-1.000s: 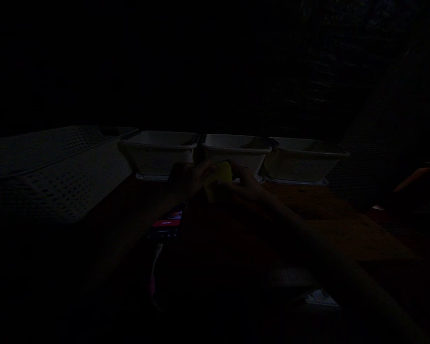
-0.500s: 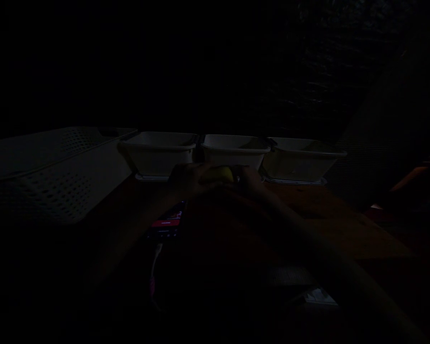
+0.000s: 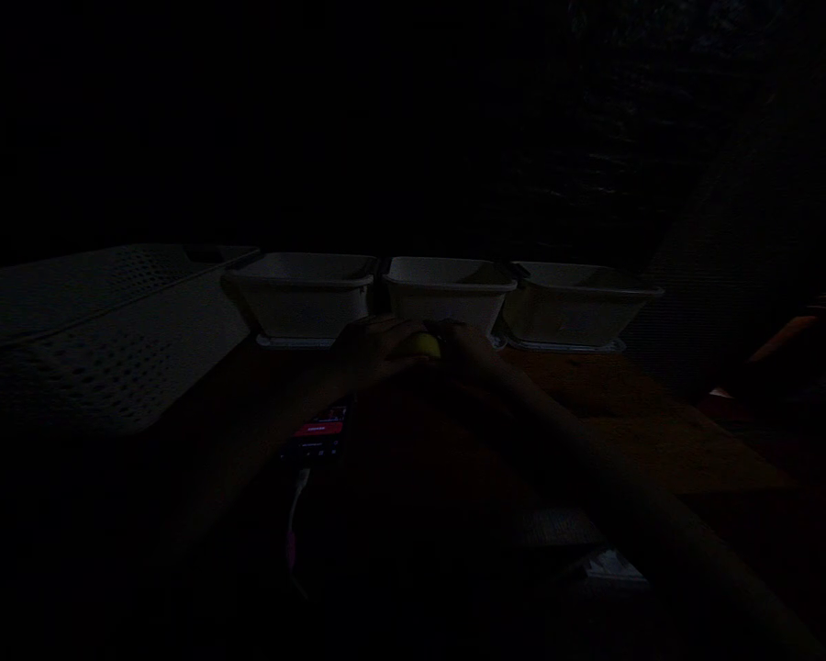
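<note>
The view is very dark. In the middle, my left hand [image 3: 372, 344] and my right hand [image 3: 472, 344] are closed from both sides around a yellow piece [image 3: 419, 346], whose kind I cannot make out. Only a small rounded part of it shows between the fingers. Both hands are above the wooden table [image 3: 633, 431], just in front of the middle white tub [image 3: 447, 298]. A lit phone [image 3: 323, 430] lies below my left wrist, with a white cable [image 3: 297, 496] plugged into its near end.
A left white tub [image 3: 303, 298] and a right white tub [image 3: 578, 308] flank the middle one in a row. A large perforated white basket [image 3: 144, 330] stands at the left. A pale object [image 3: 612, 566] lies near my right forearm. Part of a person [image 3: 781, 340] shows at far right.
The yellow piece stood taller between my hands one second ago. It has tilted or folded down, and my fingers cover more of it. The tubs, basket and phone stay in place.
</note>
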`<state>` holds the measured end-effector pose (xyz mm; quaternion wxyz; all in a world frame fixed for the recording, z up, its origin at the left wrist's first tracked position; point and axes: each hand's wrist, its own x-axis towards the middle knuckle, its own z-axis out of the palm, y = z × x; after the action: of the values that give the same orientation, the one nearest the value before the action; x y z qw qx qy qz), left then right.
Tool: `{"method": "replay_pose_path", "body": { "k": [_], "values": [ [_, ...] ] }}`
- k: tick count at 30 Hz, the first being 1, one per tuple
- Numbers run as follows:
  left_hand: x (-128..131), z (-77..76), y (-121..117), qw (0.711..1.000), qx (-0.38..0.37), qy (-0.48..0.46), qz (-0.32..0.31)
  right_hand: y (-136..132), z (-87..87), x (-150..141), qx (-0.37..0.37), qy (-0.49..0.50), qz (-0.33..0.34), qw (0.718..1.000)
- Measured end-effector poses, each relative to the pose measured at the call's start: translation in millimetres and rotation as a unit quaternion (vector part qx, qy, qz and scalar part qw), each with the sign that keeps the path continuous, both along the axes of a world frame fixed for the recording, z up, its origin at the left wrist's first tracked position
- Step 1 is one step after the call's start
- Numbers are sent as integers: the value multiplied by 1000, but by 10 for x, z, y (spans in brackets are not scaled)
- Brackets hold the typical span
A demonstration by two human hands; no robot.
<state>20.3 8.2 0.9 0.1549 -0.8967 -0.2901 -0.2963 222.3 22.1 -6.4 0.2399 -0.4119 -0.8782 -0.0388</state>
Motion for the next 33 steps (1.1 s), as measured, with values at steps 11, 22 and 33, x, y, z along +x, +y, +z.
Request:
{"method": "replay_pose_path", "body": {
  "k": [11,22,33],
  "values": [
    [-18,22,-12,998,13,64,-17,14,-74,-26,-95,10,64,993],
    [-45,27,-24,995,38,87,6,61,-118,-32,-86,14,85,993],
    [-33,20,-20,995,53,81,5,45,-91,-76,-103,-40,32,993]
  ]
}}
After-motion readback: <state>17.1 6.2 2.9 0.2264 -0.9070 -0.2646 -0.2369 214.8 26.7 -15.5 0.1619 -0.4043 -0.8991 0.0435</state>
